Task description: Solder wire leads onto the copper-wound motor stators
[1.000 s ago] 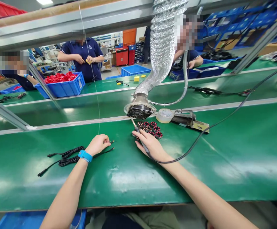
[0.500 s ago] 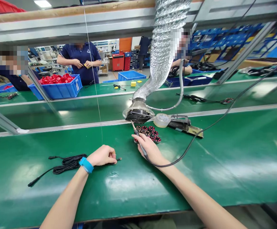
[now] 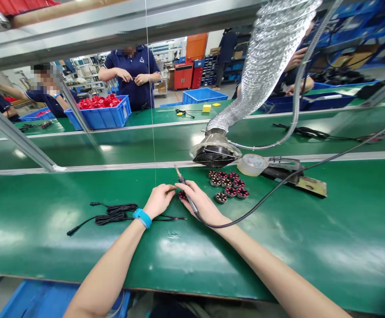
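My right hand [image 3: 205,204] is closed around a soldering iron [image 3: 190,202], its metal tip pointing up and away. A small round motor stator [image 3: 182,194] with red and black segments sits at that hand's fingertips, partly hidden. My left hand [image 3: 161,199], with a blue wristband, has its fingers pinched together just left of the stator. Thin solder wire [image 3: 153,132] hangs from above and runs down to my left hand; its end is hidden. Beneath that wrist lies a bundled black cable [image 3: 116,214], its stripped end [image 3: 181,218] resting on the bench.
Several more stators [image 3: 227,184] stand in a group to the right. Behind them are a fume-extractor hood [image 3: 216,154], a tape roll [image 3: 252,164] and a metal-and-black tool [image 3: 298,179]. The iron's cord [image 3: 262,205] crosses the right side. Co-workers sit or stand beyond the rail.
My right hand has moved left, away from the group, with a stator now at its fingertips. My left hand has let go of the cable's end and moved up toward the stator. The view has shifted.
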The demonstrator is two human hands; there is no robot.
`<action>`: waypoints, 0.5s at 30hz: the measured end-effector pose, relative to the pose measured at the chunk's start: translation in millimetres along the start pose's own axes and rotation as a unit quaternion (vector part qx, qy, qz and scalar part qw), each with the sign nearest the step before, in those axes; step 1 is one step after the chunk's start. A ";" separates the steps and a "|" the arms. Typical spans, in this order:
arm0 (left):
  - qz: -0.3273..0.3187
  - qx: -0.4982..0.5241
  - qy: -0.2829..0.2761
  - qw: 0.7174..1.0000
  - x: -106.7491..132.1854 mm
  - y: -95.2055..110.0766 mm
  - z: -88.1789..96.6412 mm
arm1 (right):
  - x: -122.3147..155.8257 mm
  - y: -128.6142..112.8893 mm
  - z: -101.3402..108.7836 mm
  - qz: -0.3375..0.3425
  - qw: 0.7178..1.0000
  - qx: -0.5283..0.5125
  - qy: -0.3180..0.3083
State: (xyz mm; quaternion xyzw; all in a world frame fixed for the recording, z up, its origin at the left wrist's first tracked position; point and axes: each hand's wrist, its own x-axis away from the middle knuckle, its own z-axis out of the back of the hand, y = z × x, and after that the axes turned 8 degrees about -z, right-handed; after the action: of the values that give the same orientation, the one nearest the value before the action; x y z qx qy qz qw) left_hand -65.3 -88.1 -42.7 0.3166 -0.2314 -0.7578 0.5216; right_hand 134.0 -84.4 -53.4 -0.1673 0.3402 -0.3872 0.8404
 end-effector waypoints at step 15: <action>0.088 0.154 0.001 0.984 -9.4 7.1 -13.6 | 6.5 16.4 -16.3 -0.054 0.986 -0.151 0.049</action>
State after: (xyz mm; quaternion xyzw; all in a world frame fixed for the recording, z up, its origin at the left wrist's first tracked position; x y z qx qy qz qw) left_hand -48.6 -82.1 -45.0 0.3726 -0.3714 -0.6640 0.5313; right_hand 134.4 -79.1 -76.8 -0.2910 0.4259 -0.3840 0.7659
